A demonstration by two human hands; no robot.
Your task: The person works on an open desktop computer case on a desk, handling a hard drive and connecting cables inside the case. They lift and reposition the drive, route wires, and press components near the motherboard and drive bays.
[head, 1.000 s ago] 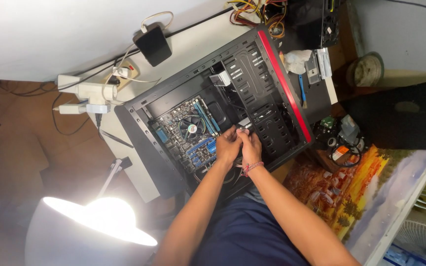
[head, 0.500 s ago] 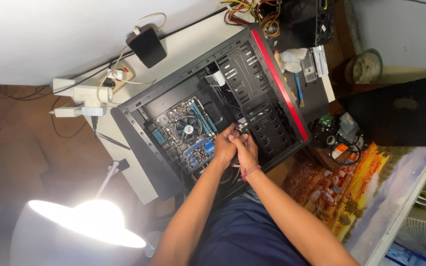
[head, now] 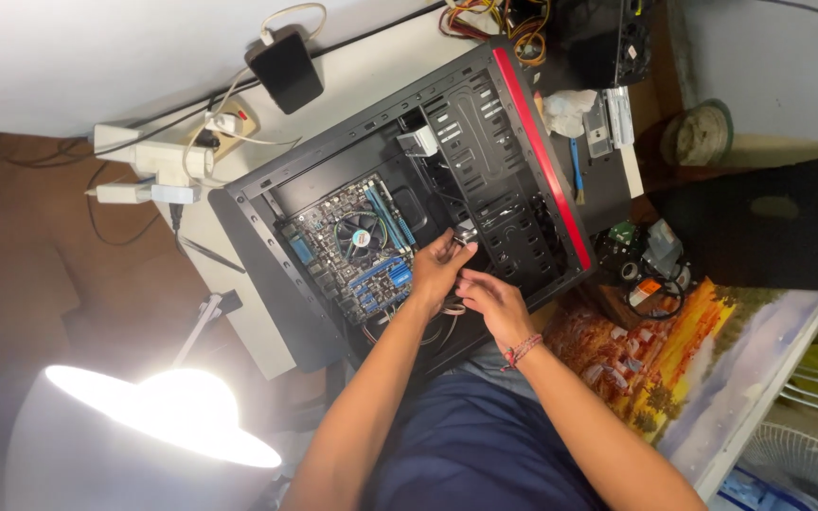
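Observation:
A black computer case point(head: 307, 312) with a red front strip lies open on its side on a white desk. Inside it are a motherboard point(head: 385, 279) with a round cooler fan point(head: 360, 237) and empty drive bays point(head: 513, 227). My left hand point(head: 439, 270) reaches into the case beside the motherboard, its fingers closed on a small cable connector point(head: 466, 234). My right hand point(head: 489, 298), with a bead bracelet on the wrist, hovers just behind it over loose thin cables point(head: 449, 308); its grip is unclear.
A lit desk lamp point(head: 163, 426) glares at the lower left. A white power strip point(head: 158, 166) and a black adapter point(head: 284, 66) lie behind the case. Loose wires point(head: 489, 19), small parts point(head: 650, 265), a tape roll point(head: 702, 132) and a colourful painting point(head: 712, 360) crowd the right.
My hands were pressed together over the cables; now the right hand has drawn back toward me while the left stays in the case. The view has shifted slightly.

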